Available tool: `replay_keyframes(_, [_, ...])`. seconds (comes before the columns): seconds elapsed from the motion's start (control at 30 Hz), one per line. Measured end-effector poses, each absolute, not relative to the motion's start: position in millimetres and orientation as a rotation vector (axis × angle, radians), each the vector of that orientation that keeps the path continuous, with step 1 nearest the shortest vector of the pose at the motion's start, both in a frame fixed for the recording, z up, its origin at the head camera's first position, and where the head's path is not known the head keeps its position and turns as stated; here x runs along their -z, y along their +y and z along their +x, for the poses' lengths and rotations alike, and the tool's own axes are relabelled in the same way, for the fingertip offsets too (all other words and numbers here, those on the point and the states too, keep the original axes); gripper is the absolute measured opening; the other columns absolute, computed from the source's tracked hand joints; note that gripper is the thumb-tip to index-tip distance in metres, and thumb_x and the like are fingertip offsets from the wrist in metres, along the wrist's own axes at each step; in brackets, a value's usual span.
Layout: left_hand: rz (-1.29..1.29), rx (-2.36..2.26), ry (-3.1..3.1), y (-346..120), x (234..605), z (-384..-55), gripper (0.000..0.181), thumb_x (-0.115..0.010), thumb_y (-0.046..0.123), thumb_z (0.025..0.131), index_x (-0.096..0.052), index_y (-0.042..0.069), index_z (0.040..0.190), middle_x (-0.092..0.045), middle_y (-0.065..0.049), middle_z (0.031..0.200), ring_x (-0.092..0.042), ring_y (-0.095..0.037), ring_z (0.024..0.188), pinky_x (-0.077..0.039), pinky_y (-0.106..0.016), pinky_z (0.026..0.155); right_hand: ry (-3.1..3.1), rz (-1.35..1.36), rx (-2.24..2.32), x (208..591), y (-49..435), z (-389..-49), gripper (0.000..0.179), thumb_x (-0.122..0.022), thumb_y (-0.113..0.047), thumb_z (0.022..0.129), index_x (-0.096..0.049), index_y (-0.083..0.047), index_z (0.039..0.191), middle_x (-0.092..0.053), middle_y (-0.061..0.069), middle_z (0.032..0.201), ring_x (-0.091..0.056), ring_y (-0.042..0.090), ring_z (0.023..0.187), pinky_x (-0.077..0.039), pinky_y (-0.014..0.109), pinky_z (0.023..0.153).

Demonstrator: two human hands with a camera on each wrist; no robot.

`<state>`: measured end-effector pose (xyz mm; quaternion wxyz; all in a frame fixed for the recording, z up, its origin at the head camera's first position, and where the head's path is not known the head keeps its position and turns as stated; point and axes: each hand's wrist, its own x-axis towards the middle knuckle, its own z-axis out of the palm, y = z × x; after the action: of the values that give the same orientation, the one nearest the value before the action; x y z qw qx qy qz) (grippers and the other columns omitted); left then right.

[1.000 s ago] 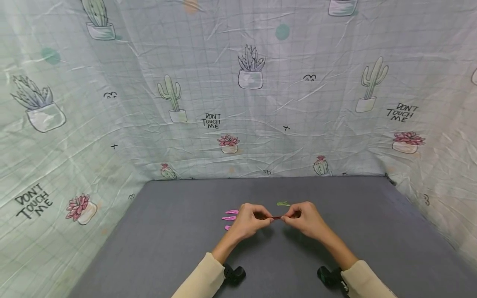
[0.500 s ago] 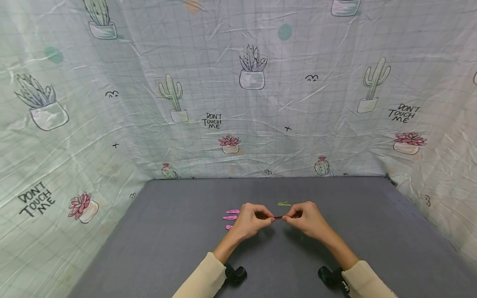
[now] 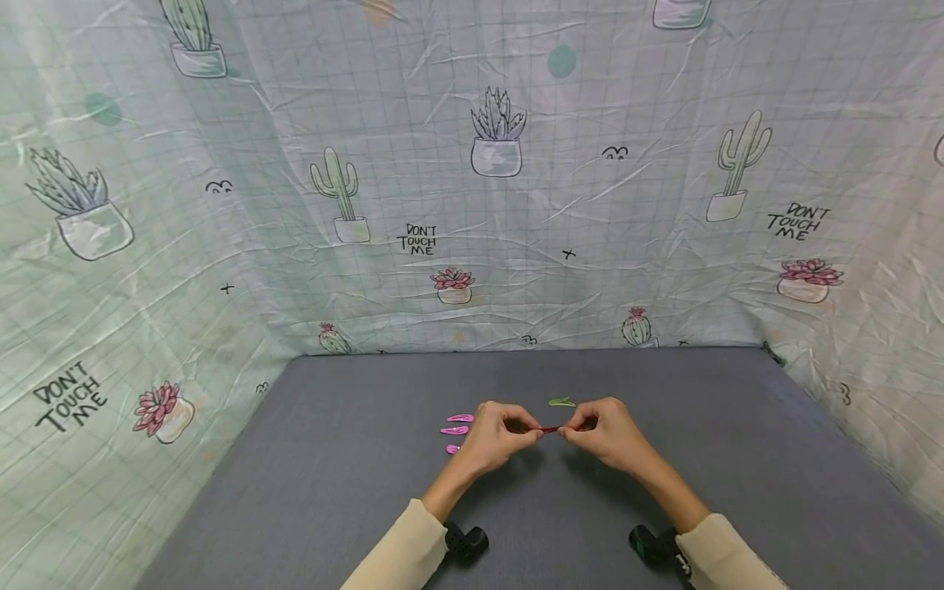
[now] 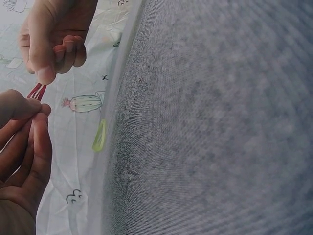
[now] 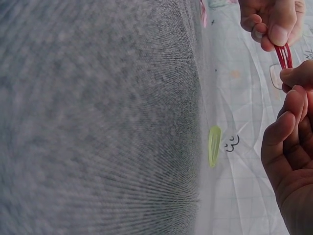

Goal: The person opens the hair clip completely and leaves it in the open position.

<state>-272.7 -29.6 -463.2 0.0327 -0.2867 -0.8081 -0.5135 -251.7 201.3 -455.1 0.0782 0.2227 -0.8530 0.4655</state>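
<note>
Between both hands, raised over the grey table, is a red snap hair clip (image 5: 283, 56). My left hand (image 3: 496, 436) pinches one end of it between thumb and fingertips. The opposite end is pinched by my right hand (image 3: 606, 434). In the wrist views the clip's slim red strips show in the short gap between the thumbs, while its ends are hidden under the fingers. A lime green hair clip (image 3: 562, 402) lies on the table just beyond the hands. Pink hair clips (image 3: 454, 430) lie one behind another left of my left hand, partly covered by it.
The grey table (image 3: 332, 475) runs back to a hanging white sheet (image 3: 398, 311) printed with cacti, which also closes off the left and right sides. Each wrist carries a black camera, such as the left wrist camera (image 3: 466, 543).
Both hands keep their pinch on the red hair clip and stay nearly still. The head view shifts very slightly.
</note>
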Motion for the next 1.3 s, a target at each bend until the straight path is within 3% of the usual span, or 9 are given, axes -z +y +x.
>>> replay_keyframes(1.0, [-0.796, 1.598, -2.506, -29.2, 460.0, -270.5, 0.006, -0.079, 0.011, 0.087, -0.084, 0.009, 0.085, -0.079, -0.004, 0.08, -0.066, -0.001, 0.066, -0.055, -0.021, 0.063, -2.513, 0.724, -1.437, 456.0, 201.0, -251.6, 0.019, -0.078, 0.0, 0.086, -0.072, -0.011, 0.071, -0.068, 0.0, 0.068, -0.051, 0.002, 0.056, -0.046, 0.023, 0.052])
replay_keyframes(1.3, [-0.805, 1.61, -2.504, -30.1, 459.9, -272.4, 0.006, -0.078, 0.01, 0.087, -0.084, 0.007, 0.088, -0.08, -0.004, 0.082, -0.067, 0.0, 0.067, -0.056, -0.021, 0.064, -2.516, 0.738, -1.44, 451.8, 202.0, -249.7, 0.009, -0.077, -0.002, 0.088, -0.076, -0.005, 0.08, -0.068, 0.0, 0.07, -0.053, 0.002, 0.058, -0.048, 0.024, 0.054])
